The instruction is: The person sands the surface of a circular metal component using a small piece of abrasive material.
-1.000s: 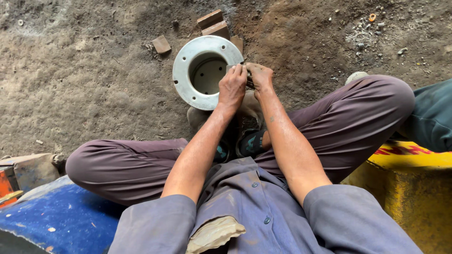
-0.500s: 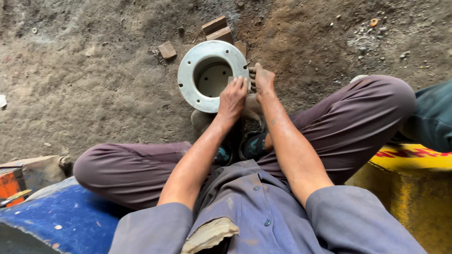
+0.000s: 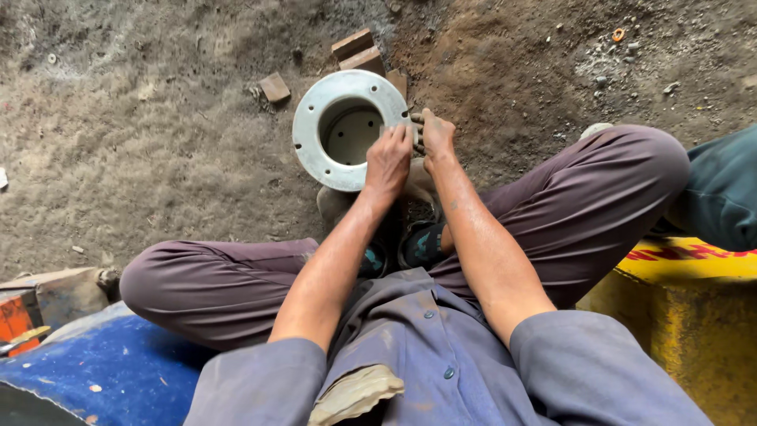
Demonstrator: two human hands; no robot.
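A round grey metal flange housing (image 3: 315,118) with a deep hollow centre and bolt holes in its rim stands on the dirt floor between my feet. My left hand (image 3: 388,160) rests on its near right rim, fingers curled over the edge. Close beside it, my right hand (image 3: 435,136) is closed on a small dark part at the rim; what the part is cannot be made out. I sit with knees spread, in purple trousers and a grey shirt.
Small brick pieces (image 3: 356,49) lie behind the housing, another block (image 3: 274,87) at its left. A blue object (image 3: 95,371) lies at lower left, a yellow container (image 3: 694,315) at right, beside another person's teal-clad leg (image 3: 721,189). An orange box (image 3: 16,319) sits far left.
The view has shifted slightly, so the housing sits a little lower in frame. Both hands stay at its right rim, working close together with only small finger movement.
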